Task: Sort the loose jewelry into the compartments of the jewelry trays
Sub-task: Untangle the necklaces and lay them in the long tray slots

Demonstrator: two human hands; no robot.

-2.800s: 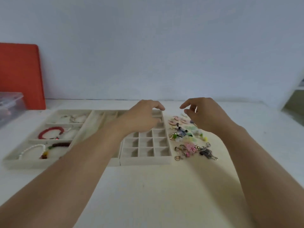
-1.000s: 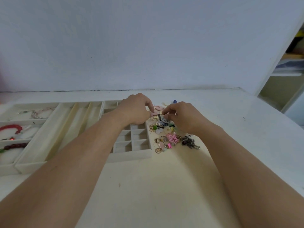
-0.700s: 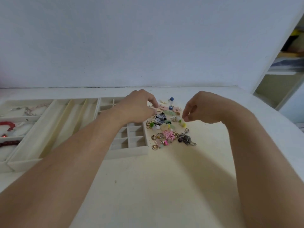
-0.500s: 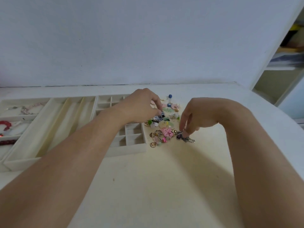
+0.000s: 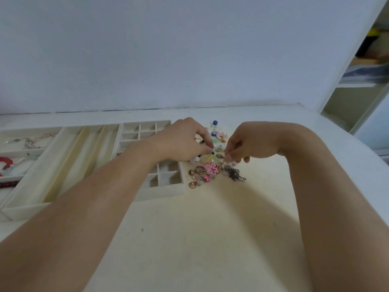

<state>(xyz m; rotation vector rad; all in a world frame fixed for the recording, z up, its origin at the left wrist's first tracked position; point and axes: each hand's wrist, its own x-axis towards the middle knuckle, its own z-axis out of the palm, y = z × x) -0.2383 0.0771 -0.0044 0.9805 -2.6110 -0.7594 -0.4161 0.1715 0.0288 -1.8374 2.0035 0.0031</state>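
The loose jewelry lies in a small mixed pile of beads, rings and charms on the cream tabletop, touching or just beside the right wall of the cream grid tray with small square compartments. All positions below are referenced to this pile.

Within the pile, a pink openwork flower charm sits near the centre. Gold-coloured rings lie to its left, next to the grid tray wall. A dark grey metal chain piece lies at the pile's right edge. A blue round bead sits at the far end of the pile, toward the wall.

The left hand hovers over the left side of the pile and over the grid tray. Its fingers are curled, with thumb and fingertips drawn together at the pile; whether they pinch an item cannot be determined.

The right hand is above the right side of the pile, wrist bent downward. Its thumb and forefinger are pressed together on a thin metal piece directly above the grey chain; the remaining fingers are curled.

Left of the pile, beyond the grid tray, stands a cream tray with long narrow compartments. Further left, a cream tray with wide compartments holds a pale beaded chain, a red bead bracelet and a dark red bead strand, each in a separate compartment.
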